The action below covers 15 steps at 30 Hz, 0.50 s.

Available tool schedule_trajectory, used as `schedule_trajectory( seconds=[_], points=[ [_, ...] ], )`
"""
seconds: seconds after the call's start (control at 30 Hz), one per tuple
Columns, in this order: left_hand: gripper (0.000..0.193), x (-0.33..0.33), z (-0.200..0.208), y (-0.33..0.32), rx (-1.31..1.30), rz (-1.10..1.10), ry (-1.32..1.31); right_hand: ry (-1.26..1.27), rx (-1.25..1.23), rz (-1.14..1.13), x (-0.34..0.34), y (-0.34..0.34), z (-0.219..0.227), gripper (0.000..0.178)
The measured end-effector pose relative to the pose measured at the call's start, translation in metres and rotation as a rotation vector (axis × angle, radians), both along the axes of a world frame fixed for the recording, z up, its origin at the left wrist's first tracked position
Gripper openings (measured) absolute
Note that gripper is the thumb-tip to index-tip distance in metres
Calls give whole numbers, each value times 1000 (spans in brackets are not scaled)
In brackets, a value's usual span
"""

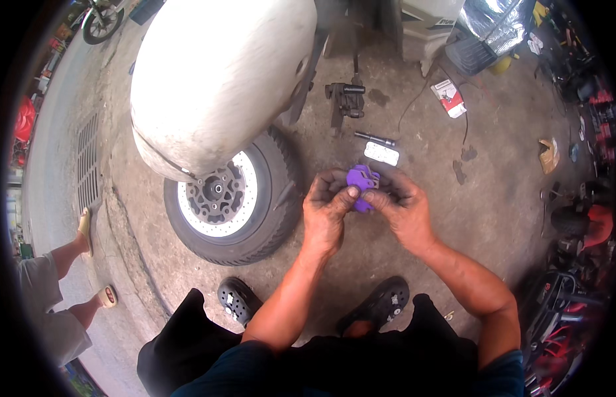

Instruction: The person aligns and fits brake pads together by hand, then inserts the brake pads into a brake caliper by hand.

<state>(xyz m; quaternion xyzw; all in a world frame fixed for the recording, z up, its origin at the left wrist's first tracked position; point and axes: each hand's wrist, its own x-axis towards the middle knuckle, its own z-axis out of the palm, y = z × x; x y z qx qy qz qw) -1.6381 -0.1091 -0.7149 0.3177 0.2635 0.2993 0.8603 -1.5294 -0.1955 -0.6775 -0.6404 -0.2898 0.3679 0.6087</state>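
A purple set of brake pads [362,178] is held up in front of me between both hands. My left hand [328,204] is closed on its left side, thumb pressed on the face. My right hand [404,204] pinches its right side, the thumb tip close to the other thumb. Fingers hide part of the pads' edges. Beyond the hands, a white rectangular piece [381,153] lies on the concrete, with a dark metal rod [375,138] beside it. Farther off sits a dark brake caliper [347,100] at the end of a hose.
A scooter wheel with a brake disc [218,225] stands at left beneath a white fender [215,73]. At right lie a red and white packet [449,99] and worn dark pads [460,171]. Red and black machine parts [559,324] crowd the right edge. Another person's legs [69,255] show at left.
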Motion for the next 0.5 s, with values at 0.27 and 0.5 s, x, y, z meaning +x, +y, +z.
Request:
schedule_trajectory(
  seconds=[0.27, 0.5],
  points=[
    [41, -2, 0, 3, 109, -19, -16, -271, -11, -14, 7, -2, 6, 28],
    [43, -4, 5, 2, 108, -28, -7, -46, -82, 85, 19, -1, 12, 27]
  ],
)
